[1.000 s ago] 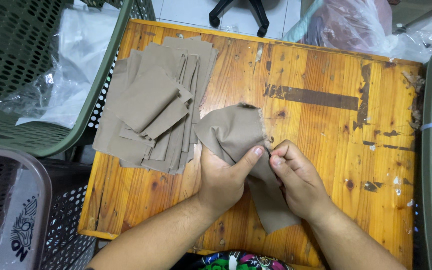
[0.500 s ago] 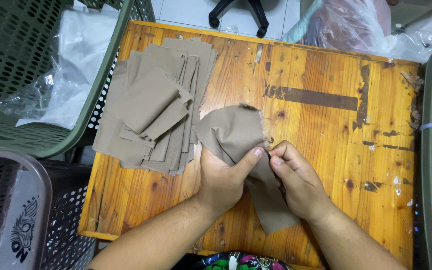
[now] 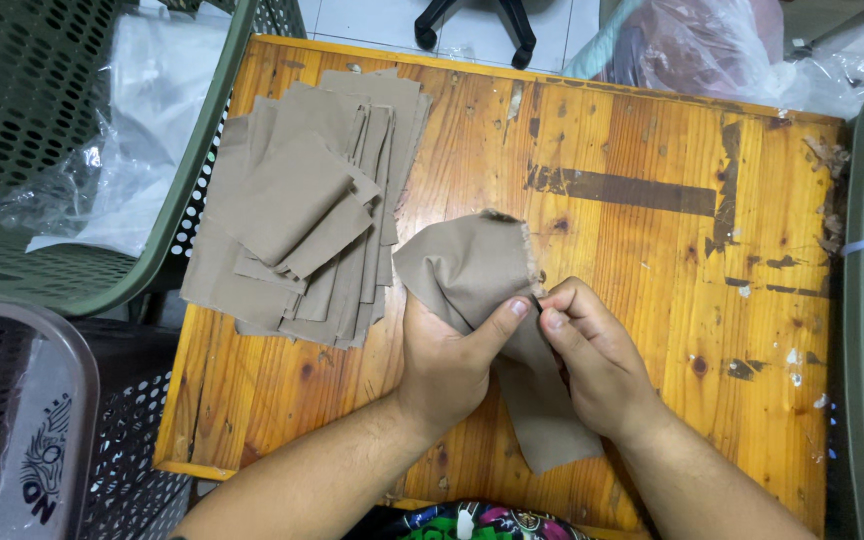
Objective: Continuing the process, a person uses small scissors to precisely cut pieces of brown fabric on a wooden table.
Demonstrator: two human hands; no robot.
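Wooden table [image 3: 652,130], fabric piece [image 3: 467,265] between 2 hands.

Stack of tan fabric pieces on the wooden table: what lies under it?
Only the scratched orange wooden table shows around the stack of flat tan fabric pieces; whatever lies beneath is covered.

Your wooden surface [image 3: 632,130] fills the middle of the frame, its orange planks scuffed with dark marks, a long dark strip toward the upper right. On its upper left lies a fanned stack of tan fabric pieces [image 3: 302,220]. One more tan fabric piece [image 3: 472,265] lies crumpled at lower centre.
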